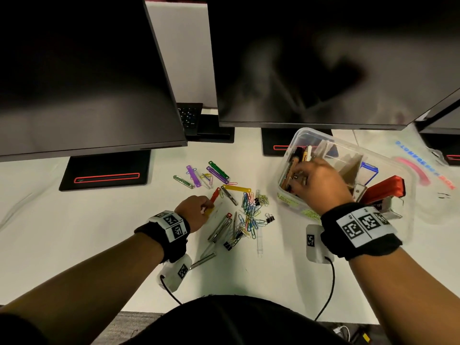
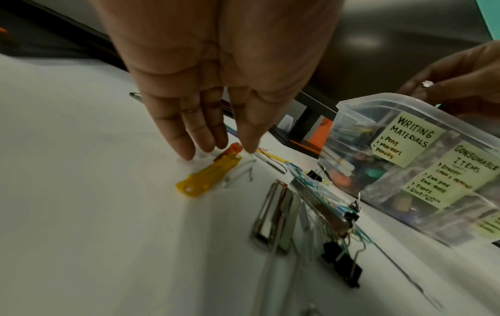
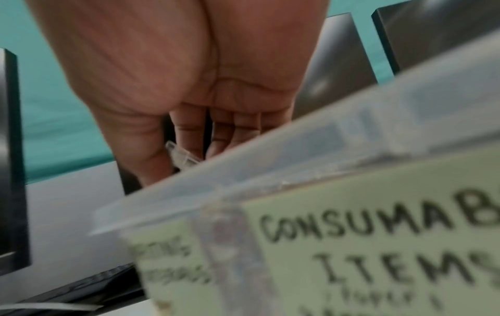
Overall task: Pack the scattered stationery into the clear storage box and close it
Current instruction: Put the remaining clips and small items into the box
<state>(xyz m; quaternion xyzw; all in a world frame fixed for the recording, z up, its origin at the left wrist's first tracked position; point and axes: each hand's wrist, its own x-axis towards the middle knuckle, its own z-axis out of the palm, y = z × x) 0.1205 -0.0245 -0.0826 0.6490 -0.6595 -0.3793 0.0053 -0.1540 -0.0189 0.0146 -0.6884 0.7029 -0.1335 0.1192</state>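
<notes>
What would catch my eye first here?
Probably the colourful scatter of paper clips and plastic fasteners mid-desk, where the left hand reaches for a yellow fastener. To its right, the right hand dips into the clear storage box of pens.

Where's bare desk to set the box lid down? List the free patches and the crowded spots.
Free: the white desk left of the left hand, below the left monitor base; also the strip between the paper clips and the desk's near edge. Crowded: the clip scatter, and around the clear box.
</notes>
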